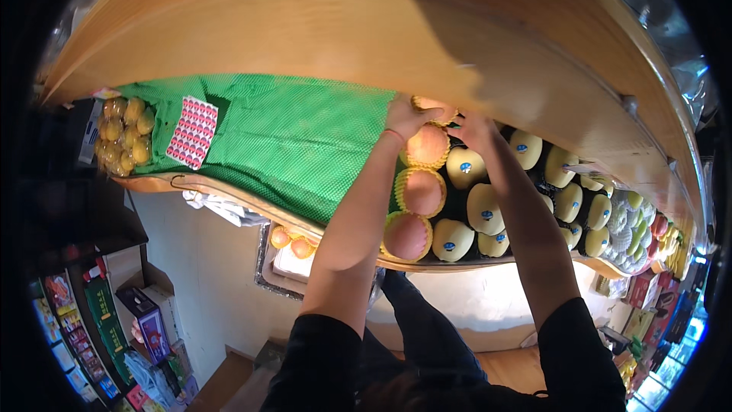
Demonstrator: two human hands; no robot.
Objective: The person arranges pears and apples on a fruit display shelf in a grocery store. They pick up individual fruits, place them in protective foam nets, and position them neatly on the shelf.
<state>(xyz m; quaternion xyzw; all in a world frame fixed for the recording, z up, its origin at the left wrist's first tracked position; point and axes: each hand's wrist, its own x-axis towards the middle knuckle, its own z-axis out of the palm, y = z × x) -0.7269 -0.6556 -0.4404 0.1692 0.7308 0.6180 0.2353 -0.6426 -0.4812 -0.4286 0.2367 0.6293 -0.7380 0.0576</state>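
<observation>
My left hand (pixel 410 117) and my right hand (pixel 472 130) reach to the back of a curved display shelf, on either side of a pinkish-orange round fruit (pixel 437 110) in a yellow foam net. The left fingers lie against this fruit; the right fingertips are close to its lower right side, and whether they touch it I cannot tell. More such fruits run towards me in a row: one (pixel 428 146), another (pixel 422 191) and a front one (pixel 407 236). Right of the row stand pale yellow-green fruits (pixel 485 208) with blue stickers. Green mesh matting (pixel 286 131) covers the shelf to the left.
A sheet of pink stickers (pixel 193 133) and bagged yellow fruit (pixel 123 134) lie at the left. A wooden ledge (pixel 320 34) overhangs the back. Below the shelf's rim is an open box (pixel 291 263) with netted fruits. Foam-wrapped green fruit (pixel 629 232) sits far right; packaged goods fill the lower left.
</observation>
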